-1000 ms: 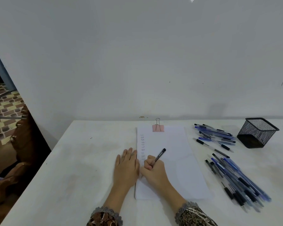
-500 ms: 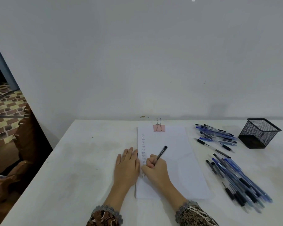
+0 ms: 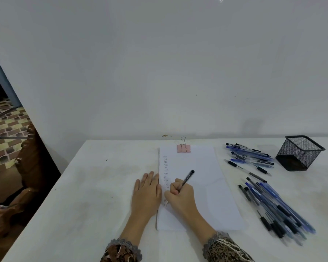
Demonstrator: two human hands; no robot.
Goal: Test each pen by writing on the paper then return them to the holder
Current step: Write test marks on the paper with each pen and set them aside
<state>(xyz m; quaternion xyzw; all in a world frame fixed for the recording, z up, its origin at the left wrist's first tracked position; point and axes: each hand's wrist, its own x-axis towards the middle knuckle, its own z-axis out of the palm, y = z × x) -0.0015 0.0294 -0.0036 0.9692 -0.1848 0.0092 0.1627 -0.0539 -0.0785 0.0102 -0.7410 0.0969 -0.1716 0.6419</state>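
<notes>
A white paper pad [image 3: 203, 186] lies on the white table [image 3: 95, 195], clipped at its top by a pink binder clip [image 3: 183, 148]. A column of small written marks runs down its left margin. My right hand [image 3: 180, 195] grips a black pen [image 3: 187, 179], tip hidden under the fingers at the margin. My left hand [image 3: 147, 191] rests flat at the pad's left edge. A black mesh holder [image 3: 299, 153] stands at the far right. Two piles of several pens lie right of the pad, one [image 3: 248, 155] far and one [image 3: 273, 208] near.
A grey wall [image 3: 159, 72] rises just behind the table. Carved wooden furniture [image 3: 27, 167] stands off the table's left edge, with patterned floor beyond. The holder looks empty.
My right hand with the pen has shifted slightly down the left margin. The left hand has stayed in place.
</notes>
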